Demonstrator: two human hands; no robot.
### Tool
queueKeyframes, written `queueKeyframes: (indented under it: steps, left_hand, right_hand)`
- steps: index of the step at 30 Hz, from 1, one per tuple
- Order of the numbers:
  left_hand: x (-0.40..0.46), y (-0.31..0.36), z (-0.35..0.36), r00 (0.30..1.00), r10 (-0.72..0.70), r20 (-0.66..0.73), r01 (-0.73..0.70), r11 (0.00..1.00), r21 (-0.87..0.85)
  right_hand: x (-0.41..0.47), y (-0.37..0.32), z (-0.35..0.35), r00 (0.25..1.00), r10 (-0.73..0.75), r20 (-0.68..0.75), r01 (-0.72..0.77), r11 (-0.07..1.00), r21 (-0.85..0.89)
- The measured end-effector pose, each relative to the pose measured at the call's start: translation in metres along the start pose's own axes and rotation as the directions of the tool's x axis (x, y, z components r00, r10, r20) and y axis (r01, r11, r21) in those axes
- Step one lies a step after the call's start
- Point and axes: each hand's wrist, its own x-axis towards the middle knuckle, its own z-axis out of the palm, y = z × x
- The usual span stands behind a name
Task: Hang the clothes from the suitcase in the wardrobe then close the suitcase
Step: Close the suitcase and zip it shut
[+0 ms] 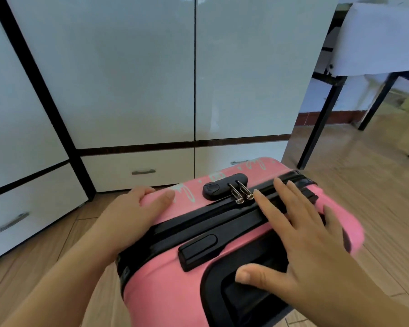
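Observation:
A pink hard-shell suitcase [165, 277] stands closed on the wooden floor in front of me, its black zipper band running across the top. Two metal zipper pulls [242, 195] sit in the black combination lock [216, 188]. My left hand [137, 213] grips the suitcase's far left corner, fingers curled over the edge. My right hand [302, 241] lies flat on top with fingers spread straight across the zipper band, thumb by the recessed black handle [198, 251]. The white wardrobe [151, 79] stands just behind, doors closed. No clothes are visible.
Two drawers with metal handles [143, 171] run under the wardrobe doors, and another cabinet with a drawer [21, 215] stands at the left. A black-legged table [326, 119] with a white cloth is at the right, above open wooden floor.

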Motion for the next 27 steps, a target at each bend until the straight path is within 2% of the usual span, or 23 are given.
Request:
queueKeyframes:
  steps: [3, 7, 9, 11, 13, 15, 17, 20, 23, 27]
  left_hand:
    - [0.001, 0.0, 0.006, 1.0, -0.015, -0.02, 0.013, 0.998, -0.068]
    - [0.001, 0.006, 0.014, 0.999, -0.044, 0.001, 0.043, 0.984, -0.171]
    - [-0.004, 0.014, 0.02, 0.996, -0.039, 0.075, 0.054, 0.977, -0.207]
    - [-0.011, 0.022, 0.025, 0.98, -0.019, 0.2, 0.075, 0.959, -0.274]
    - [-0.018, 0.032, 0.033, 0.954, 0.015, 0.301, 0.092, 0.937, -0.336]
    - [-0.022, 0.043, 0.045, 0.942, 0.052, 0.33, 0.076, 0.929, -0.363]
    - [-0.026, 0.058, 0.066, 0.924, 0.104, 0.367, 0.05, 0.92, -0.388]
    - [-0.033, 0.087, 0.105, 0.881, 0.171, 0.441, 0.07, 0.875, -0.48]
    - [-0.028, 0.108, 0.141, 0.886, 0.246, 0.393, 0.02, 0.826, -0.563]
    - [-0.01, 0.135, 0.171, 0.864, 0.303, 0.401, 0.001, 0.797, -0.604]
  right_hand:
    - [0.006, 0.005, 0.006, 0.992, -0.031, -0.123, 0.03, 1.0, -0.005]
    - [0.031, 0.038, 0.007, 0.973, -0.088, -0.215, 0.085, 0.996, -0.022]
    - [0.041, 0.057, 0.003, 0.95, 0.02, -0.312, -0.029, 0.999, -0.023]
    - [0.044, 0.069, -0.003, 0.888, 0.223, -0.401, -0.209, 0.975, 0.078]
    - [0.039, 0.073, -0.009, 0.864, 0.396, -0.312, -0.283, 0.893, 0.348]
    - [0.03, 0.071, -0.014, 0.886, 0.441, -0.14, -0.301, 0.78, 0.549]
    - [0.021, 0.077, -0.013, 0.889, 0.444, -0.111, -0.325, 0.783, 0.53]
    - [0.022, 0.106, -0.018, 0.861, 0.491, -0.129, -0.413, 0.826, 0.384]
    - [0.026, 0.141, -0.027, 0.837, 0.538, -0.1, -0.483, 0.812, 0.327]
    - [0.033, 0.182, -0.028, 0.804, 0.582, -0.123, -0.531, 0.796, 0.29]
